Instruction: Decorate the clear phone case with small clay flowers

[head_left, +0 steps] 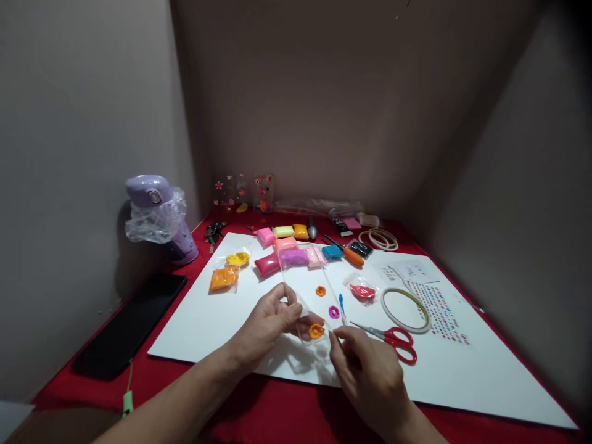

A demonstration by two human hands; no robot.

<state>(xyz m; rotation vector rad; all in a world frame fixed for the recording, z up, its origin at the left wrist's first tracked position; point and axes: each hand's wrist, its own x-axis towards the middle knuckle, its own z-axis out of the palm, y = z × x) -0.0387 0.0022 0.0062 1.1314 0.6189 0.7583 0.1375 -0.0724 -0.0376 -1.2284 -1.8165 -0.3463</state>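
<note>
Supporting the clear phone case [309,295]: left hand [276,312] clamped on its edge, grip of right hand [372,369] unclear; level support should protect the orange flower [316,331].

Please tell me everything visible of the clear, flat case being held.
The clear case looks like thin plastic, see-through and roughly rectangular, with paler edges. It is held slanted above the white board. The left hand grips its left edge; the right hand is by its near right corner, contact unclear. An orange flower shows at its near end, apparently on it.
</note>
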